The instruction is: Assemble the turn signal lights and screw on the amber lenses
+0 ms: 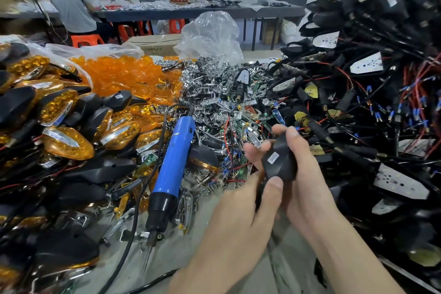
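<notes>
A black housing (279,162) of a turn signal is held above the near edge of the desk (174,255), right of centre, with its back turned up and a small white label (274,158) showing. It is grasped by both hands. The left hand (238,219) is wrapped around it from below, the thumb pressed on its near end and the fingertips seen past its left side. The right hand (307,174) is curled over its right side, with the thumb laid along the top. The front face is turned away, so what sits inside the housing cannot be told.

A blue electric screwdriver (170,169) is laid on the desk left of the hands, untouched, its bit pointed toward the near edge and its black cord looped beside it. Assembled lights (68,143), black bodies with amber fronts, are heaped on the left. Behind them loose amber lenses (119,74) are piled in an opened clear bag. A mound of chrome reflectors (207,81) is spread across the middle, with small circuit boards and wires mixed in near the hands. A tall tangle of wired housings (358,93), with red and black leads, is stacked on the right. A crumpled plastic bag (210,31) is seen beyond the reflectors, and people (71,2) are seated at a far table.
</notes>
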`<state>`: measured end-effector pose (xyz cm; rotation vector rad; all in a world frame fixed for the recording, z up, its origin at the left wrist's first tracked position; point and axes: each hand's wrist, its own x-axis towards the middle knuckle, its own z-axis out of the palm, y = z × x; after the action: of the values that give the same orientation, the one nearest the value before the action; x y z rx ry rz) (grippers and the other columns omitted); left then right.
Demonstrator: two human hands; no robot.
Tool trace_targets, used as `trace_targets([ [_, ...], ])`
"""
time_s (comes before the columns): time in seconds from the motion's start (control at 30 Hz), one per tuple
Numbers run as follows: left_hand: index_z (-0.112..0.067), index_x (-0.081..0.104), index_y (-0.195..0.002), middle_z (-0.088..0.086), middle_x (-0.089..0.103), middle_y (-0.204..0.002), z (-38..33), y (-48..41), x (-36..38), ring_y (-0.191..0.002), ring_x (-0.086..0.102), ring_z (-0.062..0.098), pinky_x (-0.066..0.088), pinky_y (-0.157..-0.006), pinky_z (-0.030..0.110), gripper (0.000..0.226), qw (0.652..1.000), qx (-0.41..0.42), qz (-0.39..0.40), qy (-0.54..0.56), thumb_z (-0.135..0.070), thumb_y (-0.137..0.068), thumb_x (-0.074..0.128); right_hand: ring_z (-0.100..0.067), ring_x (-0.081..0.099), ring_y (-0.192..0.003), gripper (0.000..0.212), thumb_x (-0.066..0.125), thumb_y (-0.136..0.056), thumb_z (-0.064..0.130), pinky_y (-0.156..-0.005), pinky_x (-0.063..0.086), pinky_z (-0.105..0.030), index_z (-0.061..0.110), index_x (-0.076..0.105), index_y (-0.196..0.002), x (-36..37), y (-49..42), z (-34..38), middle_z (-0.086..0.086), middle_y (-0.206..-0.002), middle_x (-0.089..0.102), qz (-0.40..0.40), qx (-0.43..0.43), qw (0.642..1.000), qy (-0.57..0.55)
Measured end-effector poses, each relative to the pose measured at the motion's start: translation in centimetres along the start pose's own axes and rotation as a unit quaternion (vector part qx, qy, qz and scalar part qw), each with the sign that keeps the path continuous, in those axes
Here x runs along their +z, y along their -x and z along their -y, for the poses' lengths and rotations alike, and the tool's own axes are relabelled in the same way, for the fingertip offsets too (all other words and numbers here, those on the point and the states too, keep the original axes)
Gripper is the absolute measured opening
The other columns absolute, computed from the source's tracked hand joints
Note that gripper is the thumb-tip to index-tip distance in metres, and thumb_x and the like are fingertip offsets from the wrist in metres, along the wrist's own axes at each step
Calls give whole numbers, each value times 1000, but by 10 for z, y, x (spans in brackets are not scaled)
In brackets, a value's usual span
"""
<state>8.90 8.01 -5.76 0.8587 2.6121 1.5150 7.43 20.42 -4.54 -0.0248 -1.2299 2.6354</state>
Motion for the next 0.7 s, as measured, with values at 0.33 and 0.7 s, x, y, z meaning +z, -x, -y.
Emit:
trace_targets([
  [0.33, -24, 51, -80, -3, 58, -64, 35, -12, -48, -68, 59, 22, 53, -68, 42, 40, 955, -85, -43, -281, -54, -98, 33, -15, 58, -61, 29, 67, -79, 48, -47, 50, -29, 24, 66, -96, -10, -7, 11, 1, -74, 59, -96, -26, 995, -16],
  [0.7, -38, 51, -110, -12, 51, -103, 32, -8, -23, -94, 63, 8, 46, -64, 30, 24, 914, -60, -9, -400, -53, -100, 36, -17, 59, -58, 35, 56, -86, 53, -44, 46, -28, 20, 63, -95, -11, -8, 4, -1, -72, 61, -67, -14, 998, 10],
])
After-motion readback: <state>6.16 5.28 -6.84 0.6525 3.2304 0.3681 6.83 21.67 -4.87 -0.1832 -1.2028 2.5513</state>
